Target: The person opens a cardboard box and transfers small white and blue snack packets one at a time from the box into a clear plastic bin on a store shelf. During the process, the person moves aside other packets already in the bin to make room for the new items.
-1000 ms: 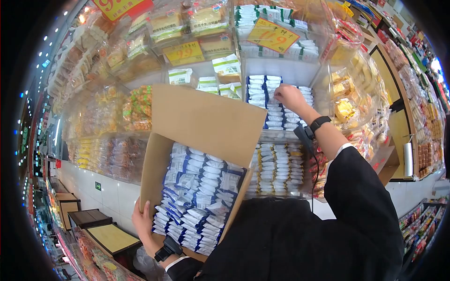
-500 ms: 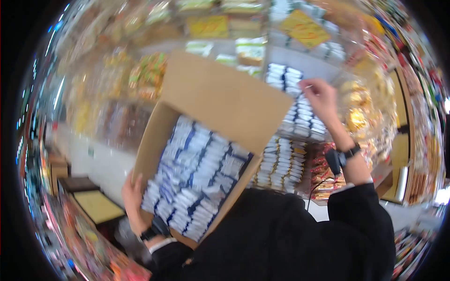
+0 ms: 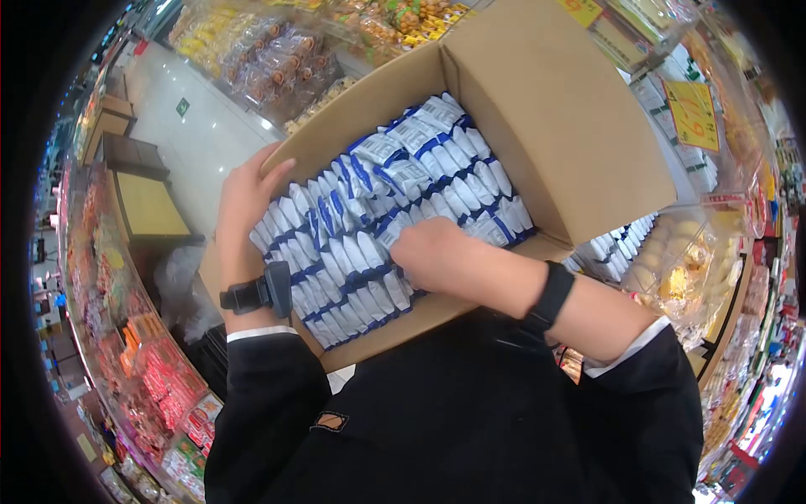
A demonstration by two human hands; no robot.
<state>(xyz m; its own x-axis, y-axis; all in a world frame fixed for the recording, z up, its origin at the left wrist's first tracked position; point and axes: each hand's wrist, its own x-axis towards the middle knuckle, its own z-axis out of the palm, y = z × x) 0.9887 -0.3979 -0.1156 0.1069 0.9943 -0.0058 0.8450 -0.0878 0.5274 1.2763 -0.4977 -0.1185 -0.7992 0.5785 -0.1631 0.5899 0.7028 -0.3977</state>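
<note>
An open cardboard box [image 3: 571, 118] is held in front of my body, its big flap folded out to the upper right. Rows of small white-and-blue wrapped packets [image 3: 462, 197] fill it, some lying flat with barcodes up. My left hand [image 3: 248, 193] grips the left wall of the box, thumb over the rim. Inside the box, my right hand [image 3: 432, 250] is down among the packets with curled fingers. Its fingertips are hidden, so what they hold cannot be made out. Both wrists wear black straps.
Bagged snacks [image 3: 281, 63] lie on display beyond the box. To the right are a yellow price sign [image 3: 693, 113], a partly covered bin of white packets [image 3: 617, 248] and bagged round goods [image 3: 672, 260]. Red packaged goods [image 3: 168, 378] stand lower left, beside tiled floor [image 3: 201, 139].
My right hand has come from the display bin at the right into the box. The view has turned, and my left hand sits higher on the box wall.
</note>
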